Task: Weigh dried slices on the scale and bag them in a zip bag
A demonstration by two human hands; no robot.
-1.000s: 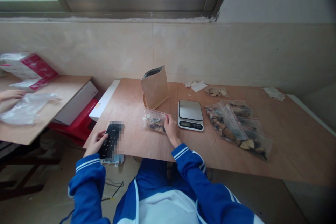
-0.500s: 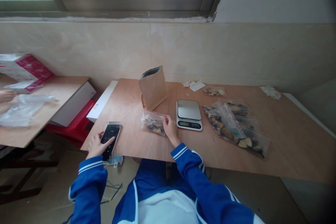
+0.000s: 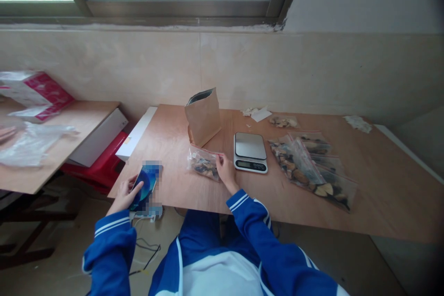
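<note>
At the table's front left edge, my left hand (image 3: 125,194) grips a phone (image 3: 144,186) whose screen shows a blue picture. My right hand (image 3: 226,172) pinches the red-striped top corner of a clear zip bag (image 3: 204,163) with dried brown and dark pieces inside, lying on the table. Right behind that bag stands an open brown paper pouch (image 3: 204,118). A white kitchen scale (image 3: 249,151) with a bare metal plate sits just right of my right hand. More clear zip bags (image 3: 298,171) of dried pieces lie overlapping to the right of the scale.
White scraps (image 3: 256,113) and a small clear bag (image 3: 283,121) lie near the wall, with crumpled white stuff (image 3: 358,123) farther right. On the left table (image 3: 83,120) are a pink and white box (image 3: 41,92), clear plastic (image 3: 34,143) and another person's hand (image 3: 7,134). A red stool (image 3: 93,169) stands below.
The phone screen has gone from a dark display to a blue picture. My left hand has shifted slightly left, its thumb drawn back. The other person's hand has moved slightly. My right hand stays put.
</note>
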